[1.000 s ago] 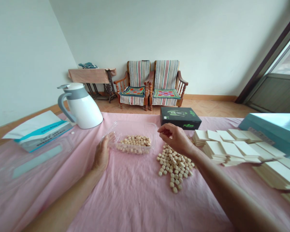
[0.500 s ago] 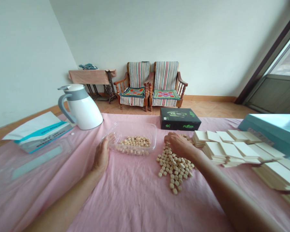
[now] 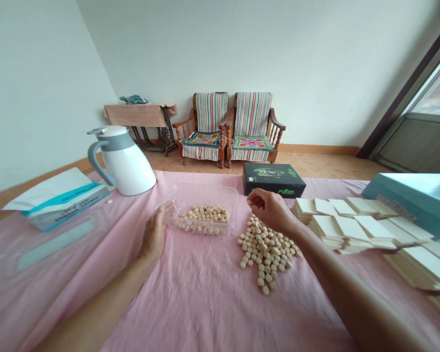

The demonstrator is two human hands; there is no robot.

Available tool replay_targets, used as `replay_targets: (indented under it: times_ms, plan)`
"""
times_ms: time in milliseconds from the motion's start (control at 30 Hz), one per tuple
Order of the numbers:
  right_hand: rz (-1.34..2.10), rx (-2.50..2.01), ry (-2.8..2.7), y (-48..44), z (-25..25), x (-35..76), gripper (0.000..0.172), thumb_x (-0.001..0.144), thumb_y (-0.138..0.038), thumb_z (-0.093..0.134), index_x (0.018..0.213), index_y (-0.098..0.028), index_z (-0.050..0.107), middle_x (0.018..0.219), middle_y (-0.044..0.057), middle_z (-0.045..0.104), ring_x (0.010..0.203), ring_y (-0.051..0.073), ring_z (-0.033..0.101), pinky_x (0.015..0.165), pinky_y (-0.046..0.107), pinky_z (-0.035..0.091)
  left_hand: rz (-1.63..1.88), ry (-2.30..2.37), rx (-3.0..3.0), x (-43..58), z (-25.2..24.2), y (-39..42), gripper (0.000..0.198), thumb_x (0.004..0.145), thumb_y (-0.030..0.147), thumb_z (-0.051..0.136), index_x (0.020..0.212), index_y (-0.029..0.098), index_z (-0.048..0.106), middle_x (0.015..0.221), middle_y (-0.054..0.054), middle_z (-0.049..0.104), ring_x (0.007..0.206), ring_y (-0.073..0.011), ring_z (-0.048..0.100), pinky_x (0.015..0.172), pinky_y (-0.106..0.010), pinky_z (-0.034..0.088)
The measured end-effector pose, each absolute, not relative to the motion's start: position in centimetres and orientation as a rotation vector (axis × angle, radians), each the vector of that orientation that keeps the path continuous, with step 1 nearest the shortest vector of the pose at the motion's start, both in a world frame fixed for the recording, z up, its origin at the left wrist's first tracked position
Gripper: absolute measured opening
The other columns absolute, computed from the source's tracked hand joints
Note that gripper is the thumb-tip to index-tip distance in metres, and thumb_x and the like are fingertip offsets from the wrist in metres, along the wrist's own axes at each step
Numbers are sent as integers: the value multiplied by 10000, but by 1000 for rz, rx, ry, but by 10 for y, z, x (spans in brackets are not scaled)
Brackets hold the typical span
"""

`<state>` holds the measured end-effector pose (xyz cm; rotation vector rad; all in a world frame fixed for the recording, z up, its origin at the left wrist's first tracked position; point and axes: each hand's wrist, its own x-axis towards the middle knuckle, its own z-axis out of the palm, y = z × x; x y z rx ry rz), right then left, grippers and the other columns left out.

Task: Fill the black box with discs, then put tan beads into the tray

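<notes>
My left hand [image 3: 157, 229] grips the left side of a clear plastic container [image 3: 236, 208], thumb and fingers against its wall. Inside the container lies a layer of small pale wooden pieces [image 3: 205, 214], rounded like beads or little cubes. My right hand [image 3: 270, 209] is raised over the far end of a loose pile of the same wooden pieces [image 3: 267, 249] on the cloth. Its fingers are curled in a pinch, and one wooden piece [image 3: 250, 202] shows at the fingertips. Whether more are inside the palm is hidden.
A pink cloth [image 3: 190, 303] covers the table. At left stand a white jug [image 3: 130, 168], a tissue pack [image 3: 66, 198] and a clear lid [image 3: 55, 247]. A black box [image 3: 274, 180] lies behind the pile. Stacked pale boards [image 3: 355, 227] and a blue box [image 3: 414, 200] are at right.
My right hand has lifted up off the far part of the pile, with a wooden piece now visible at its fingertips. The left hand stays on the container.
</notes>
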<state>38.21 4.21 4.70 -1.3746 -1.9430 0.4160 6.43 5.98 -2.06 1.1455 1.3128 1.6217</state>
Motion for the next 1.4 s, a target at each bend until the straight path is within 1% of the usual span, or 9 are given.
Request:
replay_targets:
  times_ms: [100, 167, 300, 400, 633, 800, 967, 1233, 1400]
  plan:
    - [664, -1190, -1763, 42, 50, 373, 209, 756, -182, 548, 953, -163, 615, 822, 38, 691, 724, 131, 634, 654, 229, 470, 1622, 1308, 1141, 65, -19, 59, 549, 801, 552, 469, 1127, 143, 634, 1130, -116, 663, 1103, -260, 583, 971, -390, 436]
    - [660, -1188, -1735, 40, 53, 370, 230, 774, -190, 535, 987, -162, 618, 833, 41, 698, 735, 134, 643, 666, 235, 473, 1626, 1304, 1138, 66, -19, 59, 553, 800, 554, 471, 1127, 138, 633, 1130, -119, 662, 1098, -261, 586, 967, -392, 439]
    - [363, -1428, -1964, 37, 55, 376, 177, 770, -141, 513, 873, -167, 654, 742, 30, 681, 665, 130, 606, 627, 230, 416, 1629, 1311, 1136, 66, -19, 58, 566, 799, 563, 471, 1127, 131, 633, 1132, -126, 661, 1094, -263, 588, 964, -393, 443]
    - [212, -1619, -2209, 36, 48, 382, 164, 743, -119, 511, 802, -161, 658, 762, 59, 682, 687, 154, 599, 597, 241, 361, 1630, 1323, 1136, 65, -19, 59, 559, 802, 560, 468, 1122, 134, 637, 1137, -125, 660, 1100, -262, 585, 972, -392, 438]
    - [146, -1723, -2392, 38, 29, 386, 133, 695, -108, 511, 717, -159, 632, 741, 72, 661, 669, 159, 573, 559, 250, 294, 1622, 1327, 1150, 63, -22, 60, 541, 809, 552, 460, 1123, 150, 641, 1136, -114, 663, 1108, -257, 582, 984, -395, 431]
    - [159, -1632, -2210, 41, 36, 385, 116, 640, -77, 512, 672, -161, 585, 681, 35, 603, 645, 132, 535, 572, 229, 332, 1624, 1332, 1147, 63, -22, 60, 551, 806, 560, 457, 1122, 149, 644, 1137, -117, 663, 1123, -265, 574, 972, -394, 440]
    - [382, -1344, -1931, 36, 52, 372, 80, 700, -144, 531, 748, -175, 587, 678, -9, 577, 587, 98, 517, 565, 212, 398, 1629, 1303, 1146, 63, -22, 61, 539, 810, 551, 464, 1123, 150, 644, 1149, -119, 657, 1146, -270, 560, 980, -402, 432]
    - [825, -975, -1677, 34, 52, 356, 163, 770, -196, 549, 927, -168, 582, 849, 45, 674, 785, 147, 667, 725, 276, 510, 1641, 1293, 1129, 65, -21, 60, 537, 806, 548, 475, 1120, 144, 642, 1140, -121, 661, 1127, -266, 571, 992, -407, 423]
    - [711, -1069, -1643, 38, 49, 364, 158, 789, -182, 501, 915, -163, 596, 810, 39, 675, 777, 161, 688, 679, 258, 506, 1631, 1312, 1111, 66, -20, 59, 544, 803, 551, 473, 1119, 141, 640, 1152, -126, 656, 1128, -266, 571, 988, -406, 426]
